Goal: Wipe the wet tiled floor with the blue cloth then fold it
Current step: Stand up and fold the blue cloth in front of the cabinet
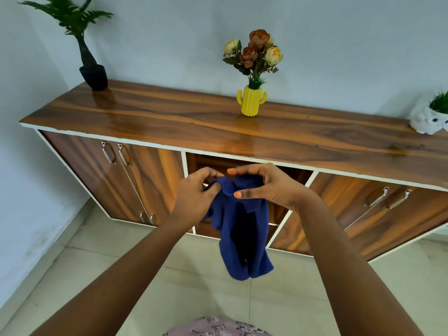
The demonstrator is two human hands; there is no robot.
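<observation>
Above the tiled floor (194, 282) we pinch the blue cloth (242, 234) at its top edge, left hand (194, 197) and right hand (264, 185) both grasping it. Cloth hangs bunched; loose pinches could drop it or skew the fold.

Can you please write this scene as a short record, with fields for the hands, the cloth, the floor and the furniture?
left hand: pinches the top edge of the blue cloth
right hand: grips the same top edge, close beside the left
cloth state: hangs bunched in the air, clear of the tiled floor, not folded
floor: pale tiles; wetness cannot be told
furniture: wooden cabinet against the wall
on cabinet: yellow cactus vase with flowers, black potted plant, white pot
</observation>
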